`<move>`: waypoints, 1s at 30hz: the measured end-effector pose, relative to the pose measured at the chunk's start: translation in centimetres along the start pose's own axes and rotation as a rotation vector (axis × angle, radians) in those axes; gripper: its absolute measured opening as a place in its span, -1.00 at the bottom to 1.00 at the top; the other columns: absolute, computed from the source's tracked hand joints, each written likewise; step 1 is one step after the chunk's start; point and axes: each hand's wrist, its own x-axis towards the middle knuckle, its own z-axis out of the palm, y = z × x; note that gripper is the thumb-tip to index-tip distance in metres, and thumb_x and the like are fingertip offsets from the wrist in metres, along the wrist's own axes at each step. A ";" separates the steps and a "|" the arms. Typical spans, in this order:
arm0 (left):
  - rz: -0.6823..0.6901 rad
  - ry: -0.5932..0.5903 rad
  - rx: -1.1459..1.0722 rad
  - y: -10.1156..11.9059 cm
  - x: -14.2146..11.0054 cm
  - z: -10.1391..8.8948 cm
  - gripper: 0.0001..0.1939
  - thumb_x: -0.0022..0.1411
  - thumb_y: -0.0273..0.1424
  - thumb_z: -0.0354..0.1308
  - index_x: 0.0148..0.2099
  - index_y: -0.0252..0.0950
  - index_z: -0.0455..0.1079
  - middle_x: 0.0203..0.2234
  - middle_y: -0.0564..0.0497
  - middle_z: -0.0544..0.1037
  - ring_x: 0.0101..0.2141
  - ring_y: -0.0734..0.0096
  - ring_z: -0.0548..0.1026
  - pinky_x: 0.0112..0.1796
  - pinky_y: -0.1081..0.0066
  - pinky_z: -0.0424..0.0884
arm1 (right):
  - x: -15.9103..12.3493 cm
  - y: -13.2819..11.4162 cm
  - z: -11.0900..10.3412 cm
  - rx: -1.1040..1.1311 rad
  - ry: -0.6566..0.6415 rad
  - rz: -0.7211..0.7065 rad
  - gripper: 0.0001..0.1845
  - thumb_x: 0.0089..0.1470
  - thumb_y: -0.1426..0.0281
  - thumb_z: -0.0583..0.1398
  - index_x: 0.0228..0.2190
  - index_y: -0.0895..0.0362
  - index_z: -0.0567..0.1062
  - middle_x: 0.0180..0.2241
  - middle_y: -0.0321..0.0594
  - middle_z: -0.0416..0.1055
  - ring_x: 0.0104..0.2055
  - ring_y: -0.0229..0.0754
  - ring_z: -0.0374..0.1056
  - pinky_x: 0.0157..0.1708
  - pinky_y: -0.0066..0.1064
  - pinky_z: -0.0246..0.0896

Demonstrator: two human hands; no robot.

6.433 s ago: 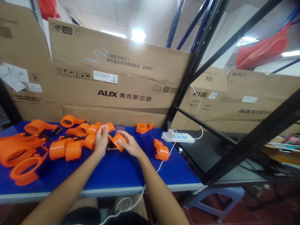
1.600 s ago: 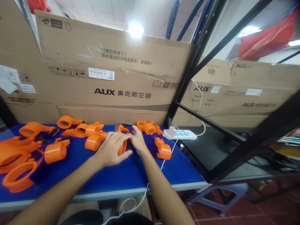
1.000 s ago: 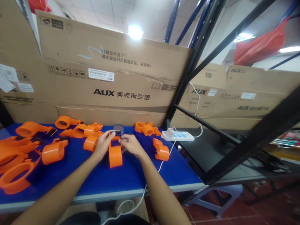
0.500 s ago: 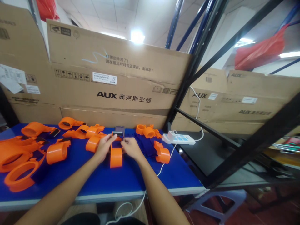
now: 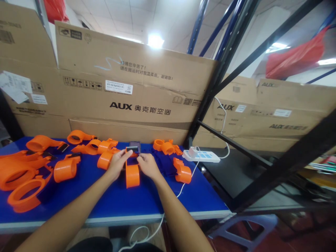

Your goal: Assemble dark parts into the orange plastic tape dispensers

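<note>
An orange plastic tape dispenser point(image 5: 132, 174) stands on the blue table point(image 5: 105, 199), its round drum toward me and its frame pointing away. My left hand point(image 5: 117, 163) grips the frame's left side with thumb and fingers closed. On the right side my right hand point(image 5: 147, 165) pinches the same frame. A dark strip sits at the frame's far tip, between my fingertips. A dark phone point(image 5: 134, 145) lies just behind it.
Several more orange dispensers point(image 5: 61, 169) lie scattered over the table's left half, and others point(image 5: 182, 172) sit to the right. A white power strip point(image 5: 201, 156) with a cable rests on the black shelf. Large cardboard boxes point(image 5: 126, 87) wall the back. Black rack beams point(image 5: 262, 164) cross on the right.
Both hands have stood the dispenser upright in front of the phone and moved to its far tip. In the last half second they barely shifted.
</note>
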 end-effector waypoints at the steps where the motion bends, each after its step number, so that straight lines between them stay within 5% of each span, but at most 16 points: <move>1: -0.006 0.004 0.001 -0.1 0.0 0.0 -0.36 -0.01 -0.05 0.45 0.05 -0.32 0.56 -0.37 -0.07 0.67 -0.45 0.26 0.58 -0.41 0.38 0.45 | 0.0 -0.1 0.0 -0.001 0.005 -0.002 -0.76 0.00 0.34 0.05 -0.65 0.10 0.20 -0.62 -0.41 0.10 -0.53 -0.33 0.04 -0.54 -0.48 -0.13; 12: -0.018 0.019 -0.077 0.1 0.3 -0.1 -0.42 0.01 -0.10 0.46 0.00 -0.33 0.55 -0.46 -0.06 0.64 -0.50 0.28 0.57 -0.44 0.38 0.45 | 0.0 -0.1 0.9 0.136 0.030 0.081 -0.75 0.02 0.32 0.05 -0.64 0.11 0.26 -0.62 -0.38 0.20 -0.56 -0.31 0.12 -0.55 -0.50 -0.03; 18: 0.031 0.059 -0.217 1.0 -0.2 0.2 -0.52 0.01 -0.11 0.48 -0.14 -0.35 0.52 -0.42 -0.05 0.63 -0.45 0.32 0.58 -0.39 0.41 0.49 | -0.2 0.0 1.5 0.292 -0.033 0.123 -0.76 0.08 0.27 0.10 -0.53 0.13 0.37 -0.57 -0.37 0.29 -0.55 -0.31 0.18 -0.55 -0.53 0.05; 21: -0.048 0.013 -0.289 1.3 -0.2 0.1 -0.53 0.05 -0.08 0.45 -0.18 -0.35 0.50 -0.46 -0.06 0.62 -0.47 0.29 0.58 -0.41 0.37 0.52 | -0.6 -0.4 1.6 0.350 -0.098 0.137 -0.76 0.14 0.25 0.09 -0.44 0.13 0.42 -0.55 -0.36 0.34 -0.56 -0.30 0.23 -0.56 -0.51 0.12; 26: -0.161 -0.021 -0.318 1.9 -0.4 0.0 -0.55 0.13 -0.04 0.36 -0.19 -0.35 0.49 -0.44 -0.14 0.64 -0.41 0.15 0.63 -0.39 0.29 0.55 | -0.8 -1.0 1.1 0.099 -0.115 0.029 -0.75 0.15 0.27 0.16 -0.47 0.14 0.48 -0.55 -0.33 0.39 -0.46 -0.25 0.30 -0.47 -0.52 0.14; 30: -0.210 -0.026 -0.328 2.2 -0.9 0.1 -0.55 0.16 0.00 0.32 -0.21 -0.34 0.51 -0.47 -0.11 0.64 -0.51 0.25 0.59 -0.46 0.35 0.52 | -0.4 -0.8 -0.4 -0.162 0.084 -0.048 -0.75 0.22 0.32 0.12 -0.30 0.11 0.59 -0.39 -0.24 0.53 -0.31 -0.15 0.40 -0.32 -0.46 0.22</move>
